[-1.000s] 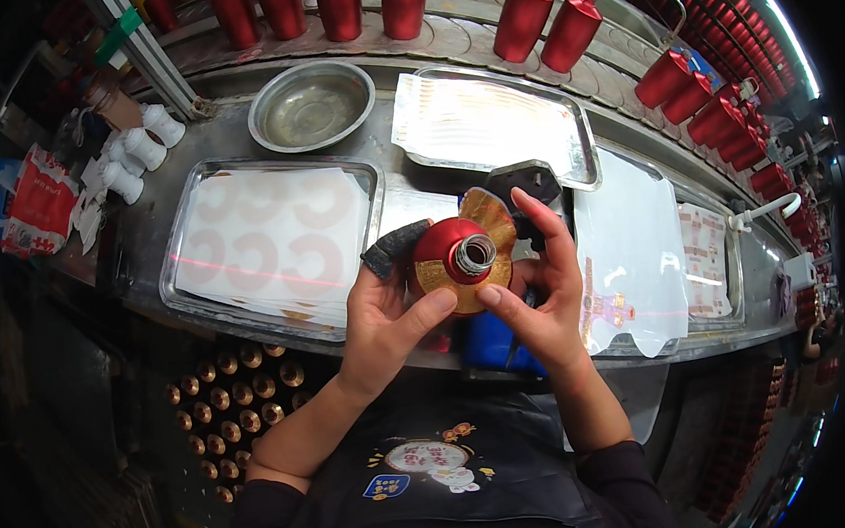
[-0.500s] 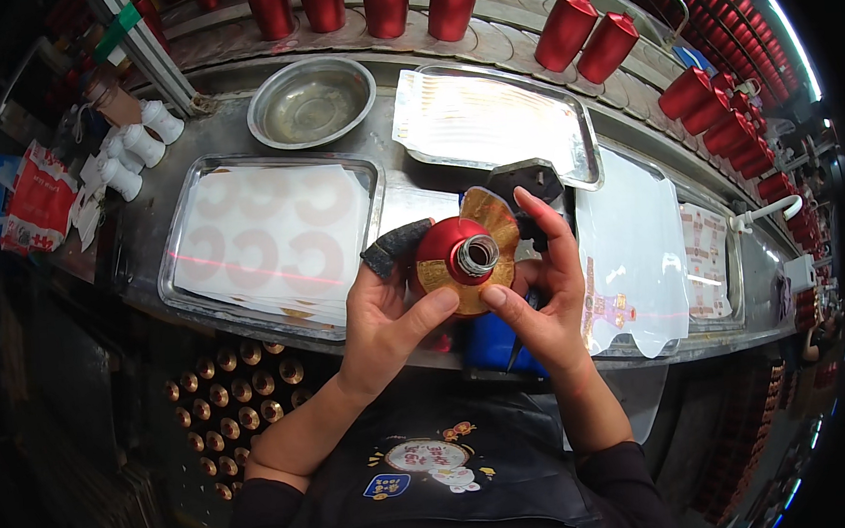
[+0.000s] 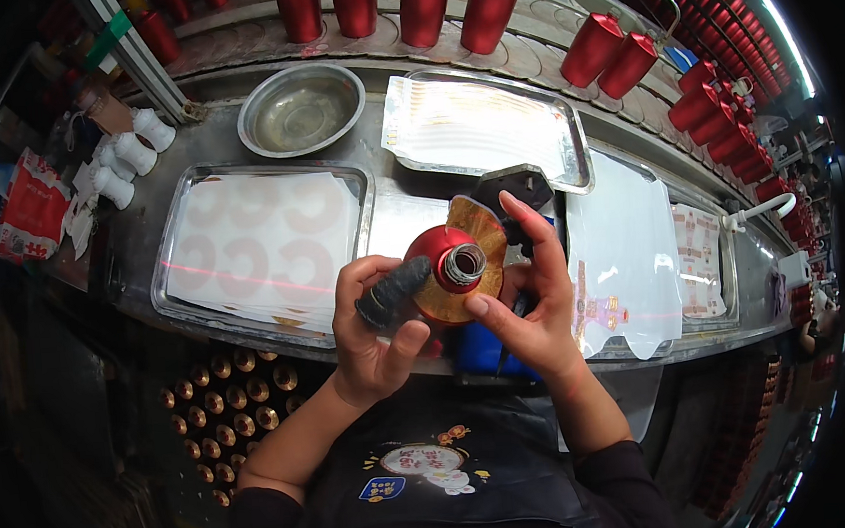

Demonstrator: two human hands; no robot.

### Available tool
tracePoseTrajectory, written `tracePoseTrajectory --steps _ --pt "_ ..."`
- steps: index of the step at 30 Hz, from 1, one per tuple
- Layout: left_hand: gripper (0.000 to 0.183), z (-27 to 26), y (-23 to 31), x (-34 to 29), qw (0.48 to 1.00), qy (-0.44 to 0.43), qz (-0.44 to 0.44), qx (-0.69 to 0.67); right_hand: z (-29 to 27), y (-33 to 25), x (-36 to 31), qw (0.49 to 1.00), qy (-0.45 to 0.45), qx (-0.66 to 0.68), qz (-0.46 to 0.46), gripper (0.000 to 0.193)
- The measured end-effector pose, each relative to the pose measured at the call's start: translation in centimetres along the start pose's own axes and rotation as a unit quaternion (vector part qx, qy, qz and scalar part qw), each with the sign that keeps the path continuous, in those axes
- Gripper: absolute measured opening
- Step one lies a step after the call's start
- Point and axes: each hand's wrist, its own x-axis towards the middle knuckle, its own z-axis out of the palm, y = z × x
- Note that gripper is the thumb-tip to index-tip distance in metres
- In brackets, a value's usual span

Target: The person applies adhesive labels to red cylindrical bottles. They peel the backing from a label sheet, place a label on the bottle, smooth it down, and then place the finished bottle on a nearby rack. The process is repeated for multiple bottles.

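Observation:
A red bottle [image 3: 426, 249] with a bare threaded neck [image 3: 464, 265] tilts toward me, between my hands. Around its shoulder lies a curved gold decal [image 3: 481, 224], one end standing off at the upper right. My left hand [image 3: 377, 315] has its fingers apart; a finger in a black finger cot [image 3: 392, 293] rests on the bottle's left shoulder, and the thumb is off it. My right hand [image 3: 539, 300] grips the right side, thumb pressed on the decal below the neck, index finger raised. A dark angular block [image 3: 515, 189] sits behind; the bottle's lower body is hidden.
A metal tray with decal sheets [image 3: 267, 244] lies left, below a metal bowl [image 3: 302, 112]. Another sheet-filled tray [image 3: 482, 125] is behind; a translucent sheet [image 3: 620, 252] lies right. Red bottles [image 3: 421, 8] line a conveyor at the back. Gold-topped items [image 3: 233, 401] stand below the bench.
My left thumb has lifted off the decal, and the black-covered finger has come over the bottle's shoulder. The bottle has shifted slightly left; my right thumb stays on the decal.

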Motion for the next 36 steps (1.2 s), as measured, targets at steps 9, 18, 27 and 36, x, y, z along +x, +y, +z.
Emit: tracePoseTrajectory --steps 9,18,27,36 --pt "0.064 0.2 1.0 -1.2 0.996 0.011 0.027 0.084 0.5 0.5 0.1 0.998 0.022 0.061 -0.014 0.08" --pt "0.045 0.2 2.4 -1.7 0.98 -0.024 0.043 0.195 0.7 0.9 0.4 0.982 0.018 0.187 0.017 0.062" --pt "0.037 1.2 4.6 -1.1 0.944 -0.041 0.057 0.324 0.8 0.4 0.8 0.979 0.024 0.202 0.014 0.054" --pt "0.047 3.2 5.9 -1.6 0.915 -0.043 0.047 0.398 -0.5 0.3 1.3 0.968 -0.01 0.248 0.043 0.051"
